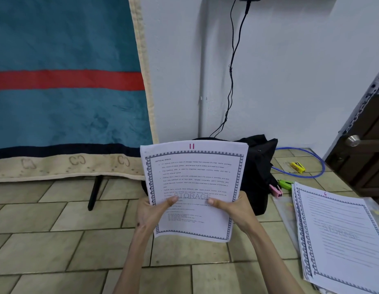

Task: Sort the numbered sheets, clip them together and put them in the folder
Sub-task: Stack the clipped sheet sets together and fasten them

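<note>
Your left hand (151,211) and right hand (233,209) both grip the white printed sheet marked 11 (195,179) by its side edges. The white stack of bordered sheets (341,234) lies on the tiled floor (57,230), well apart to your right.

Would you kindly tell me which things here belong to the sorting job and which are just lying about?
For the job: held sheet marked 11, left hand, right hand, pile topped by sheet 6, pink clip, green clip, yellow clip.
Lying about: black bag, blue cable, blanket.
</note>
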`<state>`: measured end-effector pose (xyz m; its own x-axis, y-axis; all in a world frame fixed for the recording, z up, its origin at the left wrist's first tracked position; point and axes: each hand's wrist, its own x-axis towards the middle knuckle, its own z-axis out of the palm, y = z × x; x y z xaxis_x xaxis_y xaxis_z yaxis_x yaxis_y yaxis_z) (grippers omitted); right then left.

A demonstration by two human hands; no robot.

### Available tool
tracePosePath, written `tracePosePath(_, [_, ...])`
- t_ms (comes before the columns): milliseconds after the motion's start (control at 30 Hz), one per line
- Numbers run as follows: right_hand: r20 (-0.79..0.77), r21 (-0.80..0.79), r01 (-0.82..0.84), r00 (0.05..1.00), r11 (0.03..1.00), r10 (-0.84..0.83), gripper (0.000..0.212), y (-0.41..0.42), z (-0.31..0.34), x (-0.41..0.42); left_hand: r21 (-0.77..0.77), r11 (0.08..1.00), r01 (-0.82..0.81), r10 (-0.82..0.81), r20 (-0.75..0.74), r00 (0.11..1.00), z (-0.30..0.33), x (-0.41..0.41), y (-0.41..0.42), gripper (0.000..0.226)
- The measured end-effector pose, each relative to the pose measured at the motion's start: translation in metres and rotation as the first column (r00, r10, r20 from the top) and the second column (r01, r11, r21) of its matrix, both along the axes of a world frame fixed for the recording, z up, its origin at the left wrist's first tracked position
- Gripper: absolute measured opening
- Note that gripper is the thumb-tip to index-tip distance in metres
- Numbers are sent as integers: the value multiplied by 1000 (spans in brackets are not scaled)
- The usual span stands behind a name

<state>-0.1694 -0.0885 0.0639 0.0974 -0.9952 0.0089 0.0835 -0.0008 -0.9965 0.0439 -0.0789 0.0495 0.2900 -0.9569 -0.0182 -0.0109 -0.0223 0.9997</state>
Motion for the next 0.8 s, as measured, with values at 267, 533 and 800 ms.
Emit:
tracePosePath(267, [-1, -10, 19, 1000, 1000, -19, 20, -1, -2, 1, 79, 997, -14, 14, -10, 1000, -7, 0, 1, 18])
tracePosePath(533, [-53, 158, -123, 990, 980, 133, 33, -2, 7, -30, -58, 946, 319, -310, -453, 836, 40, 1, -25, 52])
tracePosePath(800, [10, 280, -212, 976, 936, 218, 82, 8, 2, -61, -248, 925, 289, -381, -563, 733, 61, -34, -50, 8])
